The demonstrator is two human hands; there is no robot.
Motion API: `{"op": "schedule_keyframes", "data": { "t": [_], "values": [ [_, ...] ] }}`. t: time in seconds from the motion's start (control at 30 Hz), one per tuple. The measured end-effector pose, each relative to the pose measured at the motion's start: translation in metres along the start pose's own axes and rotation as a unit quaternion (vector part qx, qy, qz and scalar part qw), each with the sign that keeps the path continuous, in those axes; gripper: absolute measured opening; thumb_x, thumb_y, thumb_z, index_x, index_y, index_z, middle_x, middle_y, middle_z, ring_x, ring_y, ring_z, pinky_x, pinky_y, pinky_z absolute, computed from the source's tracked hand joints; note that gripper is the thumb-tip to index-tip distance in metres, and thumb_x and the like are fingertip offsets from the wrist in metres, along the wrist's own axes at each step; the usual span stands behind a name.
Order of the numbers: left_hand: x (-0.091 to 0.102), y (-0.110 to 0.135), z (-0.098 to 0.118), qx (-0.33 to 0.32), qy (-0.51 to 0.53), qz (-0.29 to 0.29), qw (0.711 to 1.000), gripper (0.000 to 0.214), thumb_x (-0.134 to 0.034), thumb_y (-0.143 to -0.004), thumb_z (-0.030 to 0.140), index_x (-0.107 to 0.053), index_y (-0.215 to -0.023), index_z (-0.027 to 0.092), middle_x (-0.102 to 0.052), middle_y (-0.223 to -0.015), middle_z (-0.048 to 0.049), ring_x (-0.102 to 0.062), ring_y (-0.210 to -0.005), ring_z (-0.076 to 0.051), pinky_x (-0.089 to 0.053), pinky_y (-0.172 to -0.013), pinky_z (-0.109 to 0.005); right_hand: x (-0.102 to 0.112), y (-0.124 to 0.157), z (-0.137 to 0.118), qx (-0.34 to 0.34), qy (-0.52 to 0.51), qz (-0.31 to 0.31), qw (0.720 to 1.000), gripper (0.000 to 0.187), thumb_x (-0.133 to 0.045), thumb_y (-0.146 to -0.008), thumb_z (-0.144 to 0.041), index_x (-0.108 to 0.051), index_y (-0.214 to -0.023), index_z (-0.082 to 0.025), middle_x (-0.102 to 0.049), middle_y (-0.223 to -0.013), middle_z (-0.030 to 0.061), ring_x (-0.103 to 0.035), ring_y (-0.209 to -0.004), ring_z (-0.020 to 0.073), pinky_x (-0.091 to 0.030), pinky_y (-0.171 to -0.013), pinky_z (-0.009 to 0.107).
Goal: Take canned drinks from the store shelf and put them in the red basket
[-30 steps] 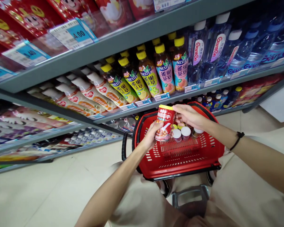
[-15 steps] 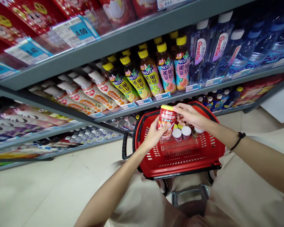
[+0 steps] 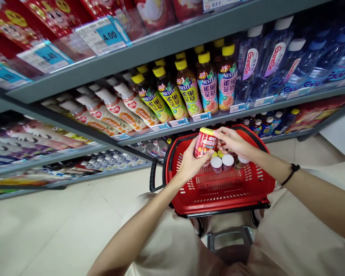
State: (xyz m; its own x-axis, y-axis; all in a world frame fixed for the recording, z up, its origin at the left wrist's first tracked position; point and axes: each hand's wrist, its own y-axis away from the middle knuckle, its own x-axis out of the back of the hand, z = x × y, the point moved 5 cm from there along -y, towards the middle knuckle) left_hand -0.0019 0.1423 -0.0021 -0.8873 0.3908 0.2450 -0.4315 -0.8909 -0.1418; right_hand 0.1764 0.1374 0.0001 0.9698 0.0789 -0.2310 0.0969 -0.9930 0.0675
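A red can (image 3: 205,143) with a yellow lid is held up over the red shopping basket (image 3: 227,195), its Chinese label towards me. My left hand (image 3: 192,161) wraps round the can's left side and lower part, thumb across the front. At the can's upper right edge, my right hand (image 3: 230,142) is closed with bent fingers touching it; the fingertips are partly hidden behind the can. Below the hands, inside the basket, stand several containers, among them a white-lidded cup (image 3: 216,163) and another white-lidded cup (image 3: 227,161). Yellow lids show behind these two.
Above the basket a grey shelf (image 3: 161,126) carries yellow-capped tea bottles (image 3: 179,86), white-capped milk drink bottles (image 3: 132,107) and clear water bottles (image 3: 250,57). A black basket handle (image 3: 153,174) sticks out left. Between my feet is a grey stool-like frame (image 3: 230,237). Pale floor tiles (image 3: 74,222) lie left.
The can has turned a little in my hands, so its lettering sits further to the right. The whole scene has shifted slightly rightward in view.
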Motion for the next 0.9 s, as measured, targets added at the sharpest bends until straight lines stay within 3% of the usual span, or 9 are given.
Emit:
{"op": "schedule_keyframes", "data": {
  "t": [0.2, 0.33, 0.43, 0.53, 0.63, 0.8, 0.9],
  "values": [
    [-0.001, 0.000, -0.001, 0.026, 0.070, 0.011, 0.997, 0.064, -0.090, -0.076, 0.040, -0.064, -0.130, 0.018, -0.075, -0.111, -0.0073, -0.069, -0.089, -0.021, -0.054, -0.083, -0.031, -0.003, 0.001, 0.001, -0.016, -0.037, 0.006, 0.999, 0.062, -0.091, -0.068, -0.066, -0.055, -0.090, -0.021, -0.053, -0.063, -0.0037, -0.051, -0.051, 0.0125, -0.036, -0.038, 0.021],
    [-0.001, 0.001, 0.000, 0.026, 0.175, 0.052, 0.983, 0.061, -0.092, -0.070, 0.049, -0.067, -0.116, 0.017, -0.076, -0.106, -0.0084, -0.072, -0.093, -0.024, -0.056, -0.083, -0.032, -0.005, -0.001, 0.009, -0.060, -0.136, 0.020, 0.989, 0.057, -0.072, -0.080, -0.075, -0.059, -0.086, -0.019, -0.052, -0.065, 0.0002, -0.051, -0.055, 0.0148, -0.038, -0.042, 0.024],
    [-0.003, -0.001, -0.004, 0.051, 0.279, 0.077, 0.956, 0.068, -0.088, -0.069, 0.064, -0.063, -0.111, 0.017, -0.076, -0.098, -0.0084, -0.075, -0.090, -0.027, -0.058, -0.080, -0.035, -0.010, 0.000, 0.026, -0.118, -0.141, 0.046, 0.982, 0.051, -0.062, -0.090, -0.069, -0.061, -0.083, -0.018, -0.058, -0.067, 0.0046, -0.056, -0.058, 0.0172, -0.045, -0.046, 0.025],
    [0.001, -0.005, -0.007, 0.068, 0.326, 0.115, 0.936, 0.068, -0.088, -0.068, 0.063, -0.060, -0.109, 0.016, -0.076, -0.091, -0.0078, -0.076, -0.089, -0.027, -0.059, -0.080, -0.037, -0.026, 0.007, 0.046, -0.201, -0.164, 0.005, 0.966, 0.053, -0.044, -0.099, -0.064, -0.064, -0.085, -0.016, -0.069, -0.078, 0.0132, -0.064, -0.065, 0.0216, -0.056, -0.055, 0.032],
    [0.006, -0.010, -0.008, 0.091, 0.358, 0.121, 0.922, 0.067, -0.087, -0.068, 0.058, -0.060, -0.111, 0.014, -0.077, -0.093, -0.0090, -0.077, -0.091, -0.027, -0.060, -0.082, -0.037, -0.049, 0.017, 0.054, -0.223, -0.199, -0.075, 0.951, 0.062, -0.034, -0.103, -0.060, -0.071, -0.097, -0.010, -0.075, -0.099, 0.0223, -0.072, -0.084, 0.0274, -0.063, -0.067, 0.041],
    [0.010, -0.014, -0.006, 0.138, 0.421, 0.057, 0.895, 0.064, -0.077, -0.076, 0.065, -0.067, -0.112, 0.012, -0.078, -0.098, -0.0129, -0.076, -0.096, -0.029, -0.061, -0.084, -0.039, -0.064, 0.026, 0.050, -0.142, -0.189, -0.115, 0.965, 0.049, -0.071, -0.090, -0.055, -0.074, -0.109, -0.010, -0.077, -0.107, 0.0194, -0.074, -0.102, 0.0290, -0.066, -0.080, 0.042],
    [0.018, -0.016, -0.001, 0.119, 0.421, 0.078, 0.896, 0.065, -0.077, -0.076, 0.069, -0.068, -0.111, 0.015, -0.078, -0.101, -0.0115, -0.075, -0.102, -0.030, -0.061, -0.087, -0.039, -0.061, 0.027, 0.049, -0.105, -0.170, -0.091, 0.976, 0.049, -0.085, -0.080, -0.056, -0.071, -0.102, -0.014, -0.077, -0.107, 0.0156, -0.075, -0.101, 0.0270, -0.066, -0.084, 0.041]
  ]
}}
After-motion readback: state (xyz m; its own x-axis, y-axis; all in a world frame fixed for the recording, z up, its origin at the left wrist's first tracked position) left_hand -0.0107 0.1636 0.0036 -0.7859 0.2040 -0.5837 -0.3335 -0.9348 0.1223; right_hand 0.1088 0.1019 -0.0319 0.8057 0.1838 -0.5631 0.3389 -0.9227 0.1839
